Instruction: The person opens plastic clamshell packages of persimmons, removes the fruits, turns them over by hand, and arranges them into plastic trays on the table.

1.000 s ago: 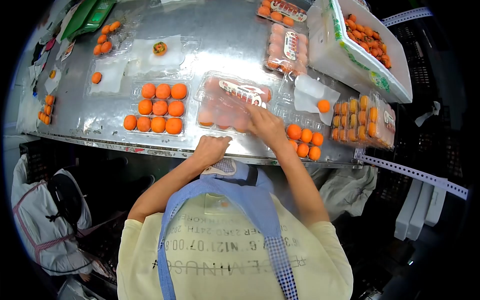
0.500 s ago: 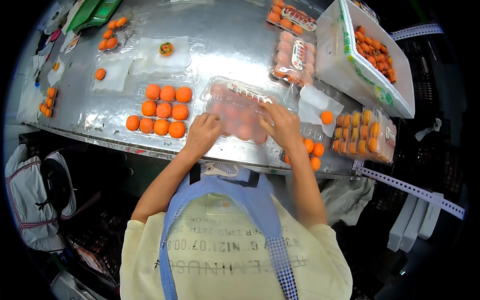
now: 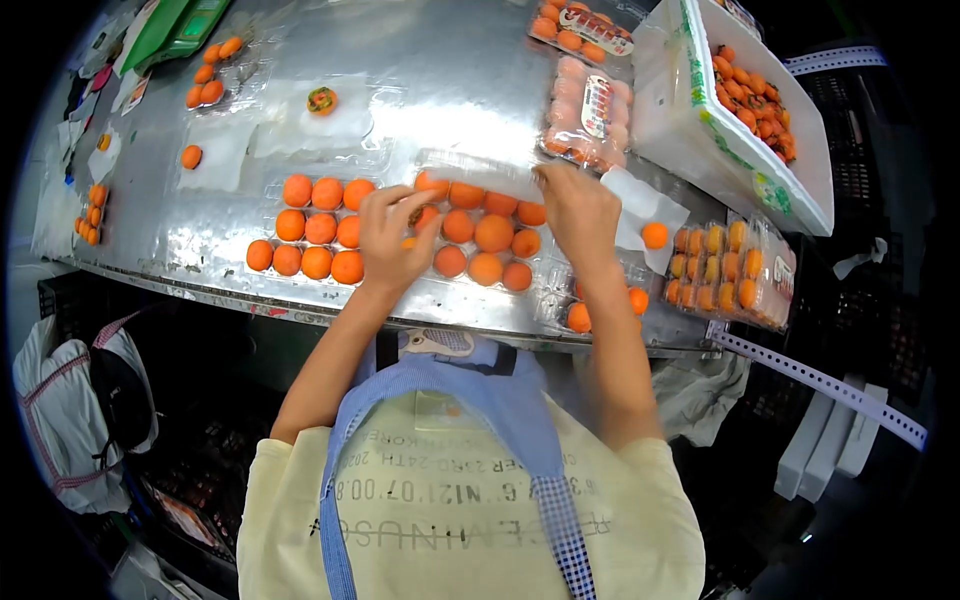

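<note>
A clear plastic fruit box point(image 3: 470, 268) full of orange persimmons point(image 3: 493, 233) lies in front of me. Its clear lid point(image 3: 480, 178) is raised along the far side, blurred. Fingers of my right hand point(image 3: 585, 215) pinch the lid's right end. My left hand point(image 3: 392, 240) is over the box's left edge, fingers apart, next to a persimmon there; whether it touches the fruit I cannot tell. Left of it sits another box of persimmons point(image 3: 320, 229) in rows, partly covered by that hand.
A white foam box point(image 3: 690, 160) of persimmons stands at the back right, beside closed labelled packs point(image 3: 588, 110). More packs point(image 3: 718, 265) sit at the right. Single persimmons point(image 3: 191, 157) and clear trays lie to the left on the metal table point(image 3: 440, 75). A green scale-like object point(image 3: 180, 35) is far left.
The lid has swung up off the persimmons, leaving them uncovered. My right hand has moved up and right with it; my left hand has shifted up over the box's left edge.
</note>
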`<control>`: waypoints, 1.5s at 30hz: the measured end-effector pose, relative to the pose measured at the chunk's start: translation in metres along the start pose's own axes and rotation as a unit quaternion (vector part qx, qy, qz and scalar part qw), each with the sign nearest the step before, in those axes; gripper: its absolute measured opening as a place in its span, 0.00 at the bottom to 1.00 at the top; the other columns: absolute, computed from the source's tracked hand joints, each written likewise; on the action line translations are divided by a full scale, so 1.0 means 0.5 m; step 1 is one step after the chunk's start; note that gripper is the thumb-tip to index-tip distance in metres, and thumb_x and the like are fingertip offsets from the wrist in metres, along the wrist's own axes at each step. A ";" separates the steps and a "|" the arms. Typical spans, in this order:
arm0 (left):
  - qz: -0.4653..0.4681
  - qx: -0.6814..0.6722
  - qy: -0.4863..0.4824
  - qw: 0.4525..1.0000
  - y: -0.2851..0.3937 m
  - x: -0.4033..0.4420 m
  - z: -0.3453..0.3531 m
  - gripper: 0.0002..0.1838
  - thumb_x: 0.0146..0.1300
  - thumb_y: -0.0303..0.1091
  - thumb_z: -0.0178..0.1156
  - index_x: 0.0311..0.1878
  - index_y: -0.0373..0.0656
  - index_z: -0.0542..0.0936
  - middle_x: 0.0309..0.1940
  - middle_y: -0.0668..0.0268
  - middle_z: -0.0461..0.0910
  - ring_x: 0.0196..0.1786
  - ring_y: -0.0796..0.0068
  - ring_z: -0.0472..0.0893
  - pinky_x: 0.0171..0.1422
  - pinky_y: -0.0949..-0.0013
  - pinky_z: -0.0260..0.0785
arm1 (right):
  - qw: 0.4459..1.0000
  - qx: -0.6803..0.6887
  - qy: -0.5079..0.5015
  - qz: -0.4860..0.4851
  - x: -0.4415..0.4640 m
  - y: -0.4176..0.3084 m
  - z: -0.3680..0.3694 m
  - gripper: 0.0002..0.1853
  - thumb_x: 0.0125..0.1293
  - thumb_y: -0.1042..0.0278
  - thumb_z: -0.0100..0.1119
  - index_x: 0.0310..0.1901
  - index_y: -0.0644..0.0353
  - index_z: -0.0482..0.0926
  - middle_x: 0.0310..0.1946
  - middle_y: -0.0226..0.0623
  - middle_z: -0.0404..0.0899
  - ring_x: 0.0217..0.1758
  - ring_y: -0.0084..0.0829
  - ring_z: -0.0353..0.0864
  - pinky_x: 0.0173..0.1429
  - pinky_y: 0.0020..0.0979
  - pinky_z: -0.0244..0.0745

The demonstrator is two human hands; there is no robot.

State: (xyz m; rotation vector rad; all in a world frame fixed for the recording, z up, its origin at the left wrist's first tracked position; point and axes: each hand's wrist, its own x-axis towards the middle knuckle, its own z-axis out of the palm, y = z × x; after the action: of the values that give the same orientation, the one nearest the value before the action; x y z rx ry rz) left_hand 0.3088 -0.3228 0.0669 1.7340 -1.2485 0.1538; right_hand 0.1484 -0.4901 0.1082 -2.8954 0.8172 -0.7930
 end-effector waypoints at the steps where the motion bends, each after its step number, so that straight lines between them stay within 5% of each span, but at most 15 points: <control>1: -0.082 -0.021 -0.016 0.996 -0.020 -0.040 -0.006 0.13 0.53 0.27 0.62 0.44 0.43 0.79 0.40 0.60 0.74 0.41 0.60 0.75 0.41 0.63 0.68 | 1.000 -0.010 0.002 -0.009 0.028 0.018 0.006 0.05 0.53 0.73 0.54 0.32 0.54 0.78 0.23 0.33 0.78 0.27 0.36 0.80 0.29 0.35 0.72; 2: -0.162 -0.042 -0.033 0.985 -0.039 -0.067 -0.014 0.14 0.54 0.26 0.61 0.46 0.43 0.78 0.41 0.58 0.74 0.41 0.59 0.75 0.41 0.62 0.69 | 1.000 -0.020 0.004 -0.018 0.055 0.034 0.017 0.05 0.53 0.73 0.53 0.32 0.54 0.78 0.22 0.35 0.78 0.26 0.37 0.80 0.29 0.36 0.72; 5: -0.208 0.023 -0.148 0.967 -0.053 -0.110 -0.043 0.17 0.58 0.24 0.55 0.53 0.42 0.73 0.43 0.54 0.73 0.38 0.51 0.77 0.39 0.58 0.70 | 0.997 -0.042 -0.055 0.023 0.111 0.073 0.061 0.07 0.56 0.73 0.50 0.33 0.56 0.79 0.24 0.40 0.80 0.28 0.42 0.81 0.30 0.39 0.73; 8: -0.188 0.113 -0.220 0.950 -0.072 -0.150 -0.038 0.18 0.60 0.23 0.50 0.55 0.40 0.71 0.44 0.50 0.73 0.37 0.46 0.77 0.38 0.54 0.71 | 0.990 -0.026 -0.128 0.047 0.163 0.102 0.091 0.09 0.58 0.72 0.50 0.36 0.55 0.80 0.27 0.43 0.81 0.31 0.44 0.82 0.33 0.43 0.74; 10: -0.208 0.115 -0.248 0.939 -0.066 -0.151 -0.035 0.17 0.61 0.23 0.48 0.55 0.39 0.70 0.40 0.46 0.76 0.38 0.44 0.78 0.38 0.50 0.71 | 0.978 -0.034 -0.186 0.091 0.185 0.124 0.116 0.09 0.63 0.62 0.53 0.38 0.53 0.81 0.30 0.43 0.82 0.36 0.43 0.81 0.40 0.42 0.72; 16: -0.244 0.019 -0.209 0.947 -0.086 -0.170 -0.024 0.13 0.61 0.23 0.49 0.50 0.38 0.70 0.32 0.45 0.78 0.33 0.42 0.78 0.37 0.49 0.69 | 0.977 0.002 -0.204 0.058 0.204 0.125 0.148 0.08 0.61 0.64 0.53 0.37 0.52 0.82 0.29 0.42 0.82 0.37 0.43 0.82 0.43 0.43 0.73; 25: -0.345 0.027 -0.281 0.895 -0.045 -0.203 -0.089 0.08 0.61 0.25 0.51 0.44 0.38 0.69 0.24 0.44 0.76 0.31 0.42 0.77 0.36 0.48 0.68 | 0.954 0.023 -0.295 0.044 0.173 0.119 0.205 0.09 0.60 0.63 0.52 0.34 0.55 0.81 0.31 0.42 0.83 0.38 0.44 0.82 0.42 0.43 0.72; 29: -0.281 0.188 -0.367 0.866 0.003 -0.140 -0.122 0.10 0.60 0.28 0.54 0.45 0.38 0.71 0.31 0.48 0.79 0.32 0.45 0.79 0.38 0.51 0.71 | 0.954 0.046 -0.292 0.049 0.157 0.115 0.204 0.08 0.60 0.64 0.53 0.36 0.54 0.80 0.31 0.42 0.83 0.38 0.43 0.82 0.41 0.43 0.72; 32: -0.227 0.079 -0.327 0.914 0.028 -0.061 -0.087 0.14 0.58 0.27 0.55 0.49 0.38 0.73 0.41 0.51 0.79 0.41 0.48 0.79 0.42 0.55 0.72 | 0.953 0.073 -0.293 0.041 0.168 0.116 0.199 0.09 0.59 0.64 0.55 0.39 0.53 0.80 0.32 0.41 0.83 0.38 0.43 0.82 0.42 0.42 0.73; 34: -0.072 0.031 -0.270 0.960 -0.008 -0.024 0.014 0.21 0.58 0.29 0.58 0.56 0.42 0.72 0.54 0.55 0.74 0.56 0.53 0.73 0.55 0.58 0.68 | 0.952 0.083 -0.292 0.034 0.184 0.124 0.193 0.09 0.58 0.63 0.56 0.40 0.52 0.80 0.32 0.41 0.83 0.39 0.42 0.82 0.42 0.42 0.73; 37: 0.054 0.106 -0.268 0.956 -0.040 0.016 0.114 0.24 0.57 0.30 0.60 0.59 0.46 0.71 0.63 0.57 0.65 0.64 0.50 0.64 0.63 0.51 0.60 | 0.953 0.074 -0.294 0.015 0.189 0.099 0.215 0.11 0.56 0.62 0.59 0.40 0.52 0.80 0.31 0.41 0.83 0.38 0.42 0.82 0.43 0.41 0.75; 38: 0.030 0.127 -0.288 0.949 -0.047 0.004 0.124 0.25 0.56 0.30 0.60 0.59 0.47 0.70 0.63 0.57 0.64 0.64 0.49 0.62 0.63 0.49 0.59 | 0.949 0.089 -0.301 0.016 0.180 0.077 0.221 0.12 0.54 0.63 0.61 0.41 0.52 0.80 0.33 0.40 0.83 0.41 0.42 0.82 0.45 0.40 0.74; 40: 0.012 0.165 -0.315 0.935 -0.066 0.026 0.169 0.26 0.56 0.31 0.61 0.60 0.50 0.70 0.65 0.58 0.62 0.66 0.45 0.60 0.64 0.44 0.55 | 0.951 0.105 -0.290 0.029 0.195 0.083 0.213 0.15 0.52 0.65 0.63 0.43 0.52 0.79 0.38 0.39 0.82 0.45 0.41 0.80 0.49 0.39 0.72; 43: -0.005 0.176 -0.335 0.926 -0.085 0.026 0.195 0.25 0.58 0.35 0.61 0.60 0.50 0.70 0.65 0.57 0.62 0.66 0.45 0.60 0.61 0.41 0.57 | 0.994 0.080 -0.025 -0.077 0.151 0.073 0.229 0.21 0.49 0.67 0.65 0.47 0.55 0.76 0.47 0.39 0.77 0.54 0.41 0.73 0.56 0.39 0.67; 45: -0.030 0.187 -0.348 0.918 -0.085 0.010 0.192 0.25 0.59 0.37 0.60 0.60 0.50 0.70 0.65 0.57 0.62 0.66 0.45 0.60 0.61 0.41 0.57 | 0.987 0.157 0.035 -0.003 0.098 0.057 0.219 0.23 0.49 0.68 0.65 0.50 0.58 0.74 0.48 0.41 0.74 0.54 0.44 0.70 0.58 0.41 0.65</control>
State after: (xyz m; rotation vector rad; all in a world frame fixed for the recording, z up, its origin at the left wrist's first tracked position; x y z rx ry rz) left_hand 0.3060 -0.3969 -0.0074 2.2622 -1.7528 -0.3133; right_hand 0.2234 -0.5506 0.0313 -2.6056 0.6225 -0.9350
